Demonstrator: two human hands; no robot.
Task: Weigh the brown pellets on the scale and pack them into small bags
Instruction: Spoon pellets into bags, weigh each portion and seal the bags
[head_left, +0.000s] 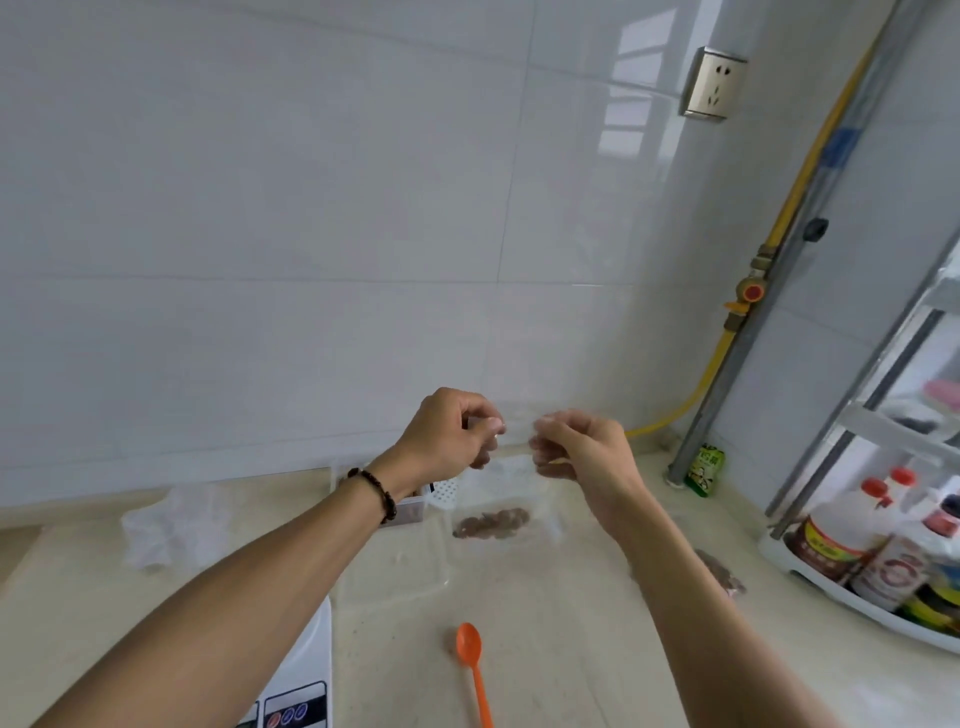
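Left hand (449, 434): raised above the worktop (545, 623), fingers (488, 423) curled, pinching the left end of the top edge of a small clear bag (501, 499); a dark bead bracelet (376, 491) sits on the wrist.
Right hand (582, 447): level with the left and just beside it, fingers (545, 431) curled, pinching the right end of the same top edge.
Small clear bag: hangs down from the two sets of fingers, its mouth stretched between them; blurred, so whether the mouth is sealed cannot be told.
Brown pellets (491, 522): a small heap in the bottom of the hanging bag, well below the fingers.
Filled bag (719, 571): lies on the worktop below and to the right of the right fingers, partly hidden by the right forearm, with brown pellets inside.
Scale (304, 675): white, at the bottom edge under the left forearm, far below the left fingers; only part shows.
Orange spoon (475, 670): lies on the worktop well below the fingers, bowl end pointing toward them.
Clear tray (392, 571): on the worktop below the left fingers, between the hanging bag and the scale.
White container (415, 506): just below the left wrist, mostly hidden by it.
Pile of clear bags (169, 525): on the worktop, well to the left of the left fingers.
Rack of bottles (872, 551): far to the right of the right fingers.
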